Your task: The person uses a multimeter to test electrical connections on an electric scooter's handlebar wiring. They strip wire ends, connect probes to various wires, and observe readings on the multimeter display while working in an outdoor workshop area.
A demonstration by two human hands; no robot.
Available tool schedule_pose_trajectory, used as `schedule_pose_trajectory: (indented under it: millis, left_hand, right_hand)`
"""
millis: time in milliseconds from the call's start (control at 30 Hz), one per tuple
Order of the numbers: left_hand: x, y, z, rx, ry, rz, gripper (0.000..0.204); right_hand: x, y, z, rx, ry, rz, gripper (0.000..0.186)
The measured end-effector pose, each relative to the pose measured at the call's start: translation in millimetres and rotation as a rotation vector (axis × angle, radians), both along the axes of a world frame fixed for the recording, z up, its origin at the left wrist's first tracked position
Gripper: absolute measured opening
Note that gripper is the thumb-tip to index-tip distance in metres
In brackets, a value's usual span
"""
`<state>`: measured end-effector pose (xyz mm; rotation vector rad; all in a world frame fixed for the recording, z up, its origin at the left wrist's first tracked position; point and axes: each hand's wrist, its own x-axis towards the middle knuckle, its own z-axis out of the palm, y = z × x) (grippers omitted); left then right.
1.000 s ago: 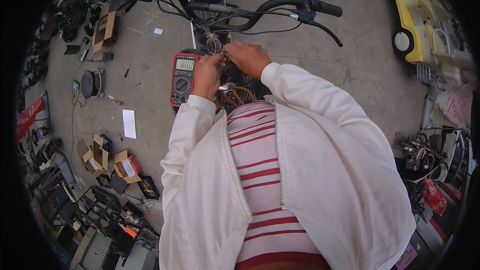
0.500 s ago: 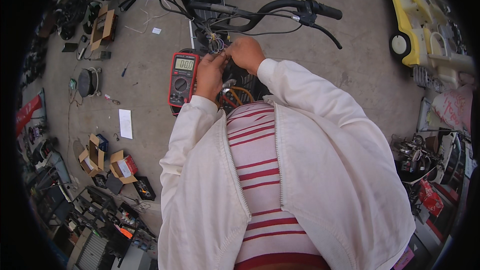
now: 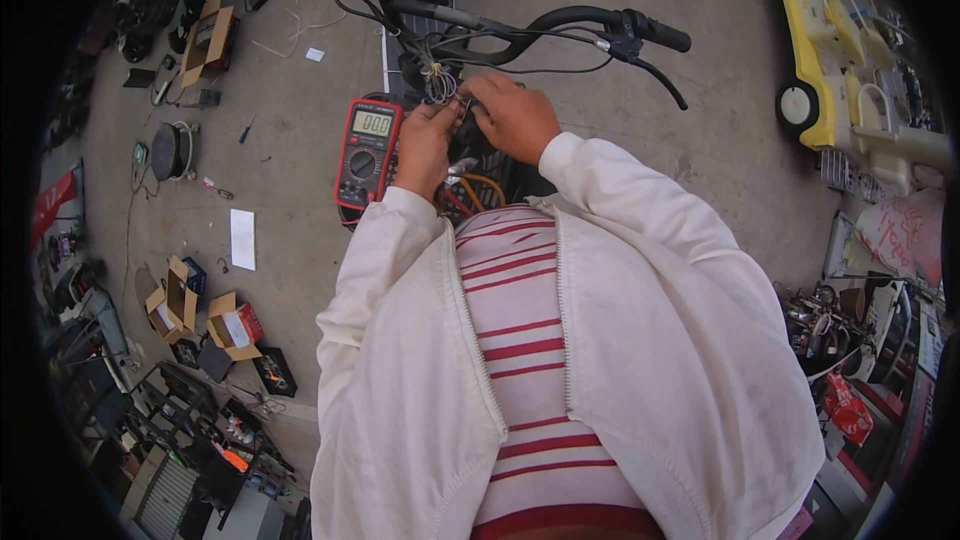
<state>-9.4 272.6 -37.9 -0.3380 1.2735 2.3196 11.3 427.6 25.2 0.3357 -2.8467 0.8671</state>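
Both my hands work at a bundle of thin wires under the handlebar of a black two-wheeled vehicle. My left hand has its thumb and fingers pinched at the wire ends, just right of a red-and-black multimeter with a lit display and a dial. My right hand is closed at the same wires, its fingertips close to my left ones; the exact wire each grips is too small to tell. Orange cables lie below my hands.
Open cardboard boxes, a round black item, a screwdriver and a white paper lie on the left floor. A yellow vehicle body stands at right. Clutter, including a metal frame, lines both sides.
My right hand has shifted slightly right, and its fingers show more plainly at the wires. My left hand stays pinched there. The whole view has shifted slightly.
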Motion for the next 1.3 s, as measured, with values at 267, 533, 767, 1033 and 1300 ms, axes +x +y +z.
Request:
schedule_pose_trajectory:
  millis: [267,533,767,1033,1300]
  left_hand:
    - [-0.1,-1.5,-4.5,-0.023,-0.009,-0.007,0.01]
    - [2.9,4.5,5.9,-0.002,-0.008,0.025,0.009]
    - [1.9,1.2,2.4,-0.047,0.032,0.001,0.01]
    - [1.7,0.8,-3.1,-0.058,0.006,0.005,0.01]
    - [4.6,3.1,3.0,-0.045,0.015,0.018,0.011]
  right_hand:
    - [-3.3,-2.1,-2.8,0.23,0.093,0.105,0.011]
    - [-11.5,-17.1,-18.4,-0.087,-0.18,-0.232,0.02]
    - [-15.4,-14.9,-4.7,-0.612,-0.492,-0.352,0.018]
    - [2.2,-3.4,-2.5,0.217,0.094,0.028,0.014]
    - [-6.3,-20.0,-13.7,-0.336,-0.21,-0.288,0.011]
